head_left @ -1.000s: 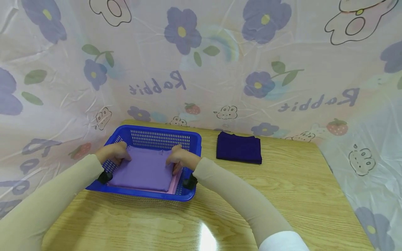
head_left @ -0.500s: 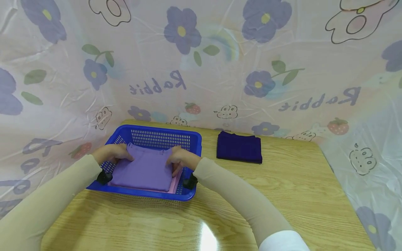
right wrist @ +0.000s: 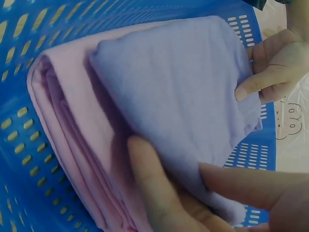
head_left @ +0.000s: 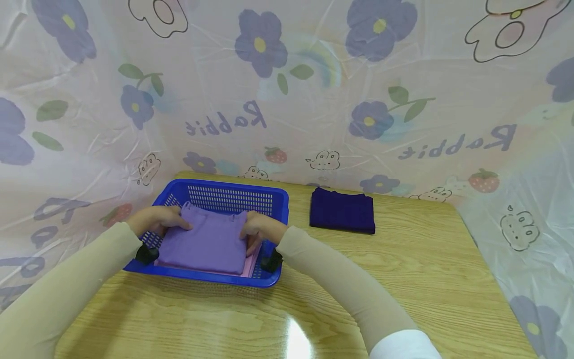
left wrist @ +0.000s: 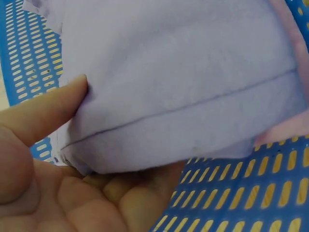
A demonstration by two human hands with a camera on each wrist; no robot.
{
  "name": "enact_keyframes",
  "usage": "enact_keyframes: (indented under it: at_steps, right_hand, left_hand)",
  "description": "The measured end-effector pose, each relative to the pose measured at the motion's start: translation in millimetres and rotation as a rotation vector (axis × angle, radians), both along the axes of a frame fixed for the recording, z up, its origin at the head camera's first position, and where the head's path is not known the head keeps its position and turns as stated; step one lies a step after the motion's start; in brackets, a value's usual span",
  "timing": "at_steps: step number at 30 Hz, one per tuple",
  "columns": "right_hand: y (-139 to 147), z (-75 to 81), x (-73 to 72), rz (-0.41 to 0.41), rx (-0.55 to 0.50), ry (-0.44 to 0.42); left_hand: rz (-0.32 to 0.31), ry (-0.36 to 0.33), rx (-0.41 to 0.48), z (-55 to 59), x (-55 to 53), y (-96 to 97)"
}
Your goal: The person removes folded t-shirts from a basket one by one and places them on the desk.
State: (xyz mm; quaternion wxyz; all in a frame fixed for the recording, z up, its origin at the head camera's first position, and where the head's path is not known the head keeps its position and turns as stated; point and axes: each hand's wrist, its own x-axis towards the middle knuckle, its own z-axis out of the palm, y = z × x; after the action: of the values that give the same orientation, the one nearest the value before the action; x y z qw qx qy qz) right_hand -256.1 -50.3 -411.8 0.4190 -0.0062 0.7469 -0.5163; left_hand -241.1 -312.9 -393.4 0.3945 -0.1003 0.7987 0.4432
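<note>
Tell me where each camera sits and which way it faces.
Head: on the person's head, facing forward and down at the basket, purple cloth and dark cloth; left hand, right hand and sleeves show.
Left wrist: worn there, facing the purple cloth's edge; left hand shows.
Right wrist: worn there, facing the pink cloth and purple cloth; right hand close, left hand beyond.
Shared: both wrist views show the purple cloth and left hand.

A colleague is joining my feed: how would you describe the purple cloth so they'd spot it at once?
On the table, left in the head view, is a blue basket. Inside it, the left hand and right hand hold the folded purple cloth by its sides. Its light purple sets it apart from the pink cloth beneath and the dark cloth outside the basket.
</note>
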Motion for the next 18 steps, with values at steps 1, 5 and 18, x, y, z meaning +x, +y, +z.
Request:
enact_keyframes:
  at_steps: [1,5,18]
  right_hand:
    - [0,0.2,0.0,-0.006,-0.003,0.002]
    - [3,2.1,-1.3,-0.022,-0.020,0.004]
    - [11,19.2,-11.9,-0.070,-0.056,-0.015]
  left_hand:
    - [0.002,0.001,0.005,1.1,0.7,0.3]
    - [0.010,0.005,0.023,5.1,2.7,1.5]
    - [-0.041,0.089,-0.006,17.5,3.5,-0.9]
